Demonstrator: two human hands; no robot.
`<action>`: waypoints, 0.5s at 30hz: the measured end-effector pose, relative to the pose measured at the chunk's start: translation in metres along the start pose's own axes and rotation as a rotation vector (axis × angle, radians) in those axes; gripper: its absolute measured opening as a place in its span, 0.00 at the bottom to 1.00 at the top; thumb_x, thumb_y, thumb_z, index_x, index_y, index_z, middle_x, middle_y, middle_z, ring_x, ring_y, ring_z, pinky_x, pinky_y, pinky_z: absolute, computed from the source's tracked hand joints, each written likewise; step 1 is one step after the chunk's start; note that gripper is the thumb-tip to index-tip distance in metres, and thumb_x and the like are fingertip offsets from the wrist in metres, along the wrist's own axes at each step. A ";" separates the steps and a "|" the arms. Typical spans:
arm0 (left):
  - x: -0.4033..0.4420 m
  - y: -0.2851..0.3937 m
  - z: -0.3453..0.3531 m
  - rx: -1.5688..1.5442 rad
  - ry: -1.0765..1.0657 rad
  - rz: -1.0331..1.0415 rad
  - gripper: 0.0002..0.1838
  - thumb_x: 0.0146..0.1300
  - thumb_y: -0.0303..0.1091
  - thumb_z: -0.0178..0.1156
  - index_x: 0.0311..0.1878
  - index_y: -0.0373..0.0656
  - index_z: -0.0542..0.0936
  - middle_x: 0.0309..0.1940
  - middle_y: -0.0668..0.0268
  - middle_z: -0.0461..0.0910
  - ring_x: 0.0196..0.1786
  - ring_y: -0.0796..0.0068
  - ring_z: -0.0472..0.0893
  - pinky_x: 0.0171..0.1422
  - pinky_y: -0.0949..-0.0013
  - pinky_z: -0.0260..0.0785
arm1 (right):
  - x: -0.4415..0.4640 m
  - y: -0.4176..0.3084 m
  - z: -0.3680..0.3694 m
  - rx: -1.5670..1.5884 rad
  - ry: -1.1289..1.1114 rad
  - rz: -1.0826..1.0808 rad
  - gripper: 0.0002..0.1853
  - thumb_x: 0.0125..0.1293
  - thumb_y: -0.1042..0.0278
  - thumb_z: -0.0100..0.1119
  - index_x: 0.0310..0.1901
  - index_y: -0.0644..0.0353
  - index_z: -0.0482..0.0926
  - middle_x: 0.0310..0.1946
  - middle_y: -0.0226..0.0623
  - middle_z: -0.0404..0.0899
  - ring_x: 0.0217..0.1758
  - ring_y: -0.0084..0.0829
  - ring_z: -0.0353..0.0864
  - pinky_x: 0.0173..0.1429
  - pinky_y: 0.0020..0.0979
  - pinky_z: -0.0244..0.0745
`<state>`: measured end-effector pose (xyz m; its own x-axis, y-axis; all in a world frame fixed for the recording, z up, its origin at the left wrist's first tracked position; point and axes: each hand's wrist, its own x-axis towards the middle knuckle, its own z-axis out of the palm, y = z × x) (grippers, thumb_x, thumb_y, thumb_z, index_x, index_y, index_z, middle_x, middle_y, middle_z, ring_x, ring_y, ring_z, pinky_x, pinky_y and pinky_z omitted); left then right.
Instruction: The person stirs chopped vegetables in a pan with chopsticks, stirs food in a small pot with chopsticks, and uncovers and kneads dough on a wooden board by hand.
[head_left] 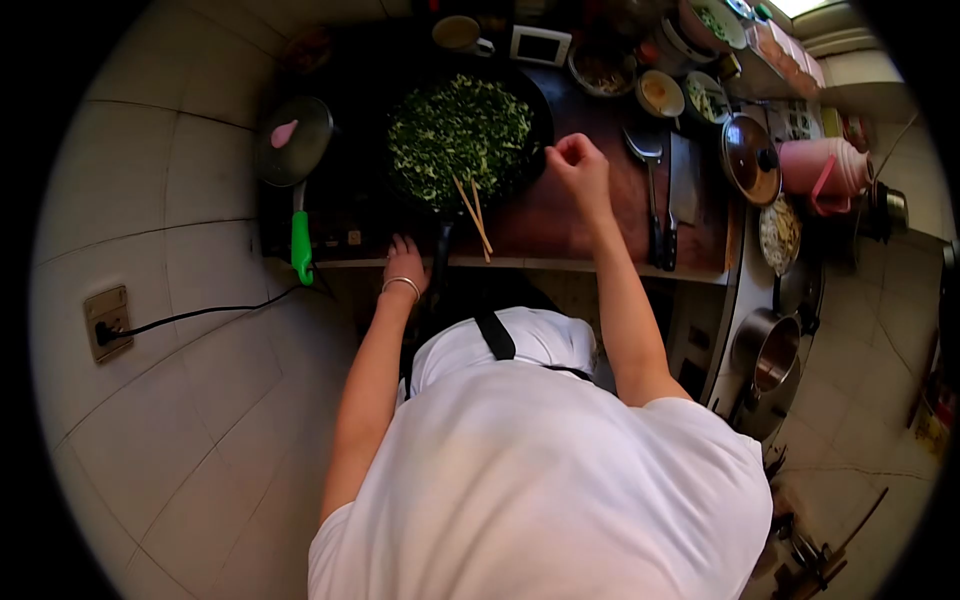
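A large dark pan [540, 110] holds chopped green leaves [462, 140] mixed with pale bits. Two wooden chopsticks [474, 218] lean on the pan's near side, their tips in the greens. My left hand [404, 262] rests at the counter's front edge, left of the pan's handle [441, 250], fingers stretched out and holding nothing visible. To the right of the pan, my right hand [578, 166] is raised over the brown board, its fingers pinched together; what they hold, if anything, is too small to make out.
Right of my right hand lie a spatula [652, 190] and a cleaver [684, 190]. Bowls, a glass lid [750, 160] and a pink kettle [822, 172] stand farther right. A green-handled pan [302, 240] is at the left, near a cord [215, 311].
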<state>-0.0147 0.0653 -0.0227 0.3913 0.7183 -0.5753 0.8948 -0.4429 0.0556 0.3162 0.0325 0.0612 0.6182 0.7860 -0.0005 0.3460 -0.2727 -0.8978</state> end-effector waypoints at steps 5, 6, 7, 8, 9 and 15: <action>-0.007 -0.003 -0.006 -0.017 -0.055 0.050 0.47 0.55 0.45 0.65 0.70 0.30 0.54 0.72 0.41 0.48 0.71 0.44 0.56 0.73 0.56 0.56 | 0.011 0.006 0.059 -0.436 -0.561 -0.627 0.11 0.52 0.79 0.61 0.39 0.58 0.80 0.36 0.39 0.82 0.38 0.43 0.82 0.39 0.34 0.77; -0.007 -0.008 0.001 -0.138 -0.042 0.026 0.46 0.55 0.46 0.65 0.71 0.33 0.54 0.73 0.43 0.48 0.72 0.45 0.55 0.73 0.55 0.55 | 0.020 -0.018 0.049 -0.409 -0.640 -0.525 0.11 0.53 0.78 0.61 0.39 0.58 0.80 0.35 0.39 0.83 0.38 0.44 0.82 0.39 0.36 0.77; -0.007 -0.010 -0.005 -0.152 -0.068 0.009 0.44 0.55 0.47 0.64 0.71 0.37 0.57 0.74 0.46 0.47 0.71 0.45 0.57 0.73 0.56 0.56 | 0.033 -0.046 0.039 -0.377 -0.721 -0.413 0.10 0.53 0.78 0.60 0.39 0.59 0.81 0.35 0.39 0.83 0.38 0.46 0.82 0.40 0.37 0.77; -0.011 -0.012 -0.007 -0.235 -0.063 0.005 0.42 0.55 0.46 0.63 0.70 0.37 0.59 0.73 0.47 0.49 0.70 0.46 0.58 0.73 0.56 0.56 | 0.057 -0.057 0.031 -0.324 -0.618 -0.506 0.08 0.55 0.78 0.59 0.38 0.59 0.81 0.33 0.39 0.83 0.35 0.42 0.83 0.39 0.35 0.77; -0.014 -0.014 -0.009 -0.316 -0.063 0.005 0.40 0.56 0.45 0.63 0.69 0.38 0.61 0.72 0.48 0.51 0.70 0.46 0.59 0.72 0.57 0.57 | 0.082 -0.066 0.020 -0.268 -0.518 -0.593 0.07 0.57 0.77 0.59 0.38 0.60 0.81 0.31 0.38 0.83 0.33 0.38 0.83 0.38 0.33 0.77; -0.034 -0.014 0.002 -0.560 0.199 0.046 0.28 0.59 0.40 0.60 0.61 0.39 0.71 0.60 0.50 0.71 0.60 0.49 0.71 0.64 0.57 0.65 | 0.242 -0.173 -0.057 -0.091 -0.034 -0.660 0.16 0.58 0.81 0.47 0.46 0.58 0.80 0.34 0.41 0.85 0.38 0.35 0.86 0.44 0.32 0.78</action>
<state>-0.0409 0.0460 -0.0061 0.4168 0.8158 -0.4009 0.8317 -0.1643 0.5303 0.4462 0.2382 0.2412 0.2343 0.8209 0.5208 0.7030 0.2270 -0.6740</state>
